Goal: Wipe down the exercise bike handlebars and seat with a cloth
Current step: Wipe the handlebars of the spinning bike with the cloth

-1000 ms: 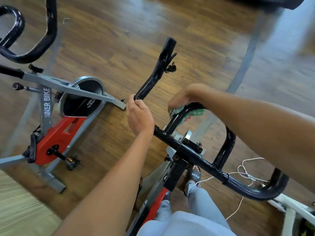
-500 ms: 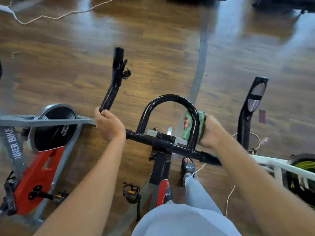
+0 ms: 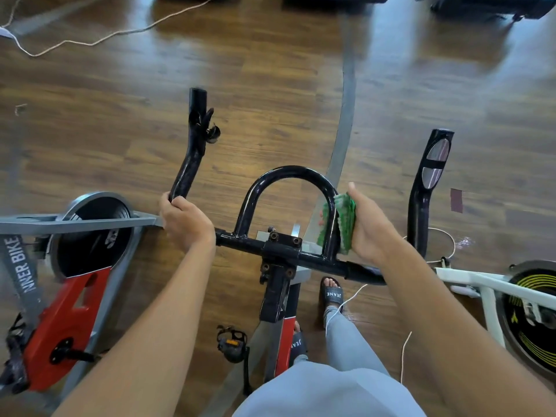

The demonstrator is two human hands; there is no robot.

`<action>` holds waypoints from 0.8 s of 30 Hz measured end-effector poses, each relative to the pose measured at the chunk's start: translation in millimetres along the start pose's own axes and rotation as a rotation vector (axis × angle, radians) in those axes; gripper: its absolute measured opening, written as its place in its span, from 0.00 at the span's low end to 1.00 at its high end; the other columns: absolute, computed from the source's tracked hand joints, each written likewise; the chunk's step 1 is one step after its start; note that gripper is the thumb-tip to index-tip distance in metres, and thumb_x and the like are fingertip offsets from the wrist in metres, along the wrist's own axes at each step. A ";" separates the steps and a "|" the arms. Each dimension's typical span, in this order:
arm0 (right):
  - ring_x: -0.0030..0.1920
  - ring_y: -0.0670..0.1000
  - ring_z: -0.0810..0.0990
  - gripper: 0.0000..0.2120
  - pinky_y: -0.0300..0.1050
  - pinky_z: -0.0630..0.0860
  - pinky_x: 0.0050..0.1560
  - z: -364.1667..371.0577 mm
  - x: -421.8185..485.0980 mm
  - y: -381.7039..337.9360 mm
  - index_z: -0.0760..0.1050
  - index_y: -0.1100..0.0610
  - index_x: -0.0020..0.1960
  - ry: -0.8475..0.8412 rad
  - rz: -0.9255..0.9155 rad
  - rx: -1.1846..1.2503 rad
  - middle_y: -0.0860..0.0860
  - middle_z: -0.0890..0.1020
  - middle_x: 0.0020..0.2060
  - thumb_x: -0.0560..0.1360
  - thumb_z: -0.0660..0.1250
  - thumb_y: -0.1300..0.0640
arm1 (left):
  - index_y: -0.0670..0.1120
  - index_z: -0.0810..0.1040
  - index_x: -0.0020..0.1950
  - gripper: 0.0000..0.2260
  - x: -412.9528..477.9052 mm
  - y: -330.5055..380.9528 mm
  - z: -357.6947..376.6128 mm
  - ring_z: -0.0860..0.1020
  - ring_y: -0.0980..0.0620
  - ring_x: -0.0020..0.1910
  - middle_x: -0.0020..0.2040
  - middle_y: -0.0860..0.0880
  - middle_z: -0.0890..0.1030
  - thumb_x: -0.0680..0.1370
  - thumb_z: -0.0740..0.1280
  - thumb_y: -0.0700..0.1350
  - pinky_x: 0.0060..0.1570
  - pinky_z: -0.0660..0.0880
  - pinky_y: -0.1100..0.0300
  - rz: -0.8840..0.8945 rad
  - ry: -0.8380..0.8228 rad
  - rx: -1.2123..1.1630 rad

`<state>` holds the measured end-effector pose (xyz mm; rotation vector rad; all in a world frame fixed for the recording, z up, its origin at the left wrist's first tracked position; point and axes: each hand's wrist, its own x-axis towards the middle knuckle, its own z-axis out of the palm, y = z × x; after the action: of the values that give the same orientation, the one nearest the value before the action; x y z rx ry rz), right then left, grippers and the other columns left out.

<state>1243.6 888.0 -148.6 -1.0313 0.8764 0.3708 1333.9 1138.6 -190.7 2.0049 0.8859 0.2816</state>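
The black handlebars of the exercise bike cross the middle of the view, with a centre loop and two forward horns. My left hand grips the base of the left horn. My right hand holds a green cloth wrapped round the right leg of the centre loop, fingers curled behind the bar. The right horn stands free beside my right wrist. The seat is out of view.
A red and grey bike stands close on the left, a white bike with a yellow-striped flywheel on the right. A pedal and my sandalled feet are below the bars. White cords lie on the wood floor.
My right hand with the cloth has slid from the top of the centre loop down its right leg. The view has swung so the handlebars face straight ahead. My left hand has kept its grip.
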 end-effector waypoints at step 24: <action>0.64 0.53 0.72 0.28 0.53 0.59 0.72 103.5 60.3 -2.1 0.70 0.48 0.70 -0.264 -1.343 -1.977 0.50 0.77 0.61 0.82 0.44 0.35 | 0.49 0.73 0.66 0.17 0.8 1.7 -1.2 0.79 0.44 0.52 0.57 0.45 0.81 0.82 0.51 0.46 0.43 0.67 0.55 -0.042 -0.005 -0.014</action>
<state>1329.1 968.9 -171.0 -2.9057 -0.9519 0.0650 1334.7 1139.4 -188.7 1.9711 0.9193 0.2590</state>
